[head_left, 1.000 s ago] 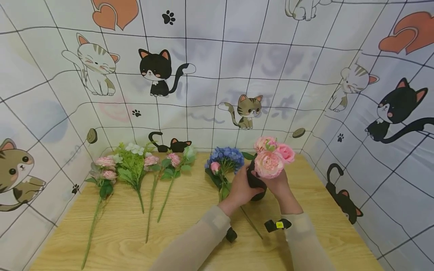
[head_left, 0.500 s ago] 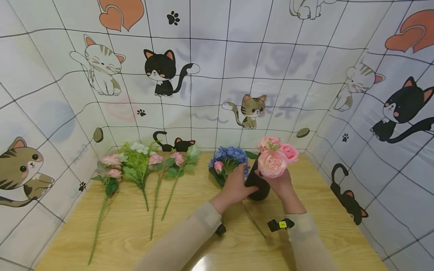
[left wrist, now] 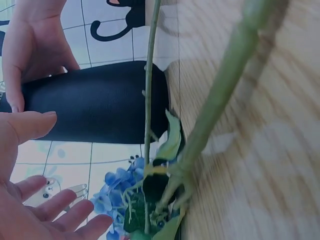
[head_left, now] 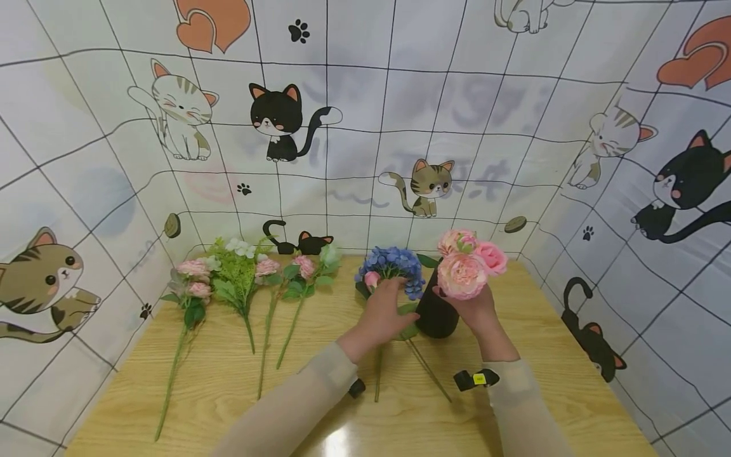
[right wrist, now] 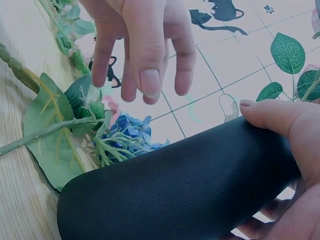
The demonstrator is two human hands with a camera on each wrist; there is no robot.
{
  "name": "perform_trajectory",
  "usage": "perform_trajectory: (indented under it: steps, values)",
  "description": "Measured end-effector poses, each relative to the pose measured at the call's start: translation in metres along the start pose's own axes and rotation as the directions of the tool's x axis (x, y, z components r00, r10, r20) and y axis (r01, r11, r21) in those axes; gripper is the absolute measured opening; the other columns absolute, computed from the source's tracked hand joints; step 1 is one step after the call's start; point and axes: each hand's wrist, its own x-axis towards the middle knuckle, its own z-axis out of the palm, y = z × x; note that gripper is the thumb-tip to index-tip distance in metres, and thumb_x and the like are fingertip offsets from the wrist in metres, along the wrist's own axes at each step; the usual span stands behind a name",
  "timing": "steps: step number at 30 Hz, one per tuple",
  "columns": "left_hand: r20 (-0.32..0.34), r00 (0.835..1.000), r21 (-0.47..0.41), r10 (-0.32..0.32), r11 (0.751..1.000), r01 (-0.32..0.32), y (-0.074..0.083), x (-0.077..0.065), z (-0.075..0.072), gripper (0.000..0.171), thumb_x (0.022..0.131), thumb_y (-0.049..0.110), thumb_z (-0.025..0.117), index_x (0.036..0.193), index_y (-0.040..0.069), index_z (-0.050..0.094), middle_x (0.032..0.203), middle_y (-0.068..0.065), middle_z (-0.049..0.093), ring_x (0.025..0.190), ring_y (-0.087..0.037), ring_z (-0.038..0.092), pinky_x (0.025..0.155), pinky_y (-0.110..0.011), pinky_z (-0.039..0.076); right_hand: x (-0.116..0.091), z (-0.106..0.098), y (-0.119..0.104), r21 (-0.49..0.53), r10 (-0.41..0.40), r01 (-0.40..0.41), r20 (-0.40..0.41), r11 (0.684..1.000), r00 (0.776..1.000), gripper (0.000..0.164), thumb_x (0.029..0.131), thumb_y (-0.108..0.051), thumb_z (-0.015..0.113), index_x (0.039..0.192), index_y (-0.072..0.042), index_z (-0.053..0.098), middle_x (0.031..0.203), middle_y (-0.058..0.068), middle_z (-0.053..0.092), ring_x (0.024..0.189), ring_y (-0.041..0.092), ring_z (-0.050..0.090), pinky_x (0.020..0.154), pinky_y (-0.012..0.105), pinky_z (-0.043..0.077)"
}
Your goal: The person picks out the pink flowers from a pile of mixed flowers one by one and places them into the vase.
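Observation:
A black vase (head_left: 436,314) stands on the table with several pink flowers (head_left: 462,276) rising from its mouth. My right hand (head_left: 478,314) grips it near the top; in the right wrist view the thumb and fingers of that hand (right wrist: 302,140) wrap round its upper end. Left of the vase, my left hand (head_left: 379,317) hovers with fingers spread, apart from the vase (left wrist: 95,102) in the left wrist view. Beyond those fingers lie a blue hydrangea (head_left: 394,259) and a pink bud (head_left: 372,279), their stems pointing towards me and partly hidden by the hand.
On the table's left side lie pale pink flowers (head_left: 194,270), a green spray with white blossoms (head_left: 235,289), and more pink-flowered stems (head_left: 268,270). A cat-printed cloth wall (head_left: 354,146) encloses the wooden table (head_left: 308,406) at the back and sides.
My left hand has let go of the vase and moved left, towards the hydrangea and the bud. My right hand keeps its grip on the vase. The head view has turned slightly left.

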Motion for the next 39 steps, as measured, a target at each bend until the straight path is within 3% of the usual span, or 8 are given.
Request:
perform_trajectory:
  steps: [5, 12, 19, 23, 28, 34, 39]
  values:
    - [0.001, 1.000, 0.013, 0.019, 1.000, -0.019, -0.003, -0.008, -0.008, 0.065, 0.083, 0.036, 0.076, 0.135, 0.010, 0.049, 0.130, -0.009, 0.056, 0.118, -0.026, 0.055, 0.097, -0.044, 0.047, 0.001, 0.001, -0.001, -0.012, 0.007, -0.006, 0.015, 1.000, 1.000, 0.074, 0.079, -0.026, 0.080, 0.136, 0.001, 0.041, 0.137, 0.024, 0.049, 0.130, 0.041, 0.044, 0.107, 0.057, 0.037]
    - [0.022, 0.999, -0.001, -0.024, 1.000, 0.024, -0.004, -0.015, -0.009, 0.054, 0.086, 0.037, 0.072, 0.130, 0.012, 0.054, 0.126, -0.009, 0.060, 0.106, -0.023, 0.059, 0.089, -0.042, 0.050, 0.004, 0.001, 0.000, -0.070, -0.035, 0.036, 0.017, 0.997, 0.999, 0.073, 0.079, -0.026, 0.081, 0.135, 0.002, 0.042, 0.135, 0.023, 0.050, 0.129, 0.040, 0.046, 0.105, 0.056, 0.040]
    - [0.037, 0.996, -0.037, -0.080, 0.996, 0.081, 0.000, -0.021, -0.004, 0.043, 0.082, 0.037, 0.075, 0.115, 0.013, 0.060, 0.100, -0.006, 0.067, 0.082, -0.015, 0.058, 0.074, -0.034, 0.049, 0.001, 0.001, 0.000, -0.017, 0.028, -0.028, 0.001, 0.999, 1.000, 0.080, 0.078, -0.030, 0.082, 0.138, 0.000, 0.039, 0.138, 0.023, 0.049, 0.130, 0.039, 0.045, 0.108, 0.056, 0.037]
    - [0.057, 0.993, -0.007, -0.105, 0.994, 0.106, 0.000, -0.024, -0.002, 0.034, 0.081, 0.037, 0.076, 0.101, 0.013, 0.062, 0.083, 0.002, 0.064, 0.074, -0.013, 0.058, 0.070, -0.031, 0.049, -0.001, 0.000, 0.000, -0.008, 0.027, -0.027, -0.002, 1.000, 1.000, 0.080, 0.078, -0.030, 0.081, 0.138, 0.000, 0.039, 0.138, 0.024, 0.049, 0.131, 0.040, 0.044, 0.107, 0.056, 0.036]
    - [0.135, 0.983, 0.016, -0.125, 0.992, 0.124, -0.002, -0.028, 0.002, 0.031, 0.080, 0.038, 0.076, 0.089, 0.010, 0.067, 0.072, 0.007, 0.062, 0.070, -0.012, 0.060, 0.069, -0.031, 0.050, -0.001, 0.001, 0.002, 0.036, 0.038, -0.038, -0.005, 0.999, 0.999, 0.075, 0.079, -0.026, 0.081, 0.137, -0.001, 0.040, 0.137, 0.022, 0.050, 0.132, 0.038, 0.043, 0.108, 0.056, 0.036]
    - [0.278, 0.955, 0.006, -0.105, 0.994, 0.108, -0.003, -0.031, 0.009, 0.038, 0.080, 0.038, 0.076, 0.102, 0.009, 0.068, 0.063, 0.010, 0.061, 0.062, -0.006, 0.057, 0.063, -0.027, 0.049, -0.001, 0.002, 0.001, 0.035, 0.021, -0.021, -0.003, 0.999, 1.000, 0.075, 0.078, -0.023, 0.081, 0.137, 0.000, 0.041, 0.137, 0.023, 0.050, 0.131, 0.039, 0.044, 0.107, 0.056, 0.037]
    - [0.323, 0.944, 0.018, -0.068, 0.998, 0.066, -0.003, -0.032, 0.011, 0.039, 0.078, 0.037, 0.076, 0.104, 0.008, 0.068, 0.068, 0.009, 0.063, 0.065, -0.008, 0.059, 0.063, -0.026, 0.048, 0.000, 0.001, 0.000, 0.001, 0.017, -0.017, -0.003, 1.000, 1.000, 0.077, 0.078, -0.024, 0.081, 0.138, 0.002, 0.041, 0.138, 0.025, 0.049, 0.131, 0.041, 0.043, 0.107, 0.057, 0.037]
